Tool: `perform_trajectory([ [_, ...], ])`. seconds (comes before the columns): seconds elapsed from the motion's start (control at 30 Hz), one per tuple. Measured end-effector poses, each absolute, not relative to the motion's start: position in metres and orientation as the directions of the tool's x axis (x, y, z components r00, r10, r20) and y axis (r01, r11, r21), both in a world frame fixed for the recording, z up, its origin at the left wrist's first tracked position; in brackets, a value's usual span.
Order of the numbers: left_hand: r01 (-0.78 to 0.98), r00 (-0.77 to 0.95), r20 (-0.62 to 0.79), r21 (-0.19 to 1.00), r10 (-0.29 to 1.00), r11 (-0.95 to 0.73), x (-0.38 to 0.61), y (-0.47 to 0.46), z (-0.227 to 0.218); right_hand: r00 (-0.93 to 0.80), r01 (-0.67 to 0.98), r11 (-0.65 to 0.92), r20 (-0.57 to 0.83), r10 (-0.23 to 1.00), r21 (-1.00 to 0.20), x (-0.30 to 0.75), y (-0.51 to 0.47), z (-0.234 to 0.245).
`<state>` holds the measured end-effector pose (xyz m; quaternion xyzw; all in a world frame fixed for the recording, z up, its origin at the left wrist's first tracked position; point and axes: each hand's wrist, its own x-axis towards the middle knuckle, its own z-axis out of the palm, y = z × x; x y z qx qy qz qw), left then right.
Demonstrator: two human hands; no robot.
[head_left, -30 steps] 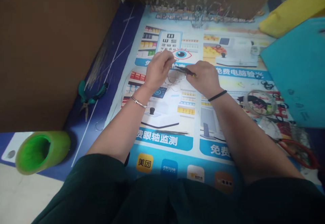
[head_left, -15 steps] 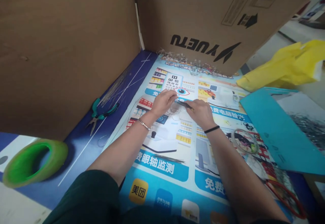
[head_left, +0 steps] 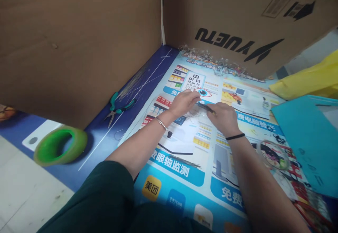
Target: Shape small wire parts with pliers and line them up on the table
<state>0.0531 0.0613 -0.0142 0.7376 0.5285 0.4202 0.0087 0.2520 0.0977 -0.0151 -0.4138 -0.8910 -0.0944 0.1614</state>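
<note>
Both hands meet over a printed eye-care poster [head_left: 185, 155] on the table. My left hand [head_left: 185, 101], with a metal bangle at the wrist, pinches a thin wire piece that I can barely make out. My right hand [head_left: 223, 117], a black band at its wrist, is closed round a dark slim tool [head_left: 207, 108] whose tip points left at the wire between the hands.
Teal-handled pliers [head_left: 117, 108] and a bundle of thin wires [head_left: 132, 83] lie at the left by a cardboard wall [head_left: 79, 43]. A green tape roll [head_left: 59, 145] sits further left. A YUETU box [head_left: 237, 21] stands behind, a turquoise sheet [head_left: 308, 138] and a clear tape ring [head_left: 273, 154] at right.
The view has tilted up and swung, so the boxes fill more of the frame. Both hands keep the same pinch and hold over the poster.
</note>
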Motion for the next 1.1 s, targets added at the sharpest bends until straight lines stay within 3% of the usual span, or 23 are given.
perform_trajectory([
  [0.73, 0.794, 0.117, 0.643, 0.397, 0.757, -0.46, 0.0524, 0.0602, -0.0152, -0.643, 0.732, 0.681, 0.337, 0.687, 0.01, 0.25, 0.0966, -0.014],
  [1.1, 0.77, 0.121, 0.646, 0.418, 0.753, -0.483, 0.0505, 0.0589, -0.012, -0.622, 0.729, 0.677, 0.319, 0.715, -0.095, 0.2488, 0.0979, -0.0165],
])
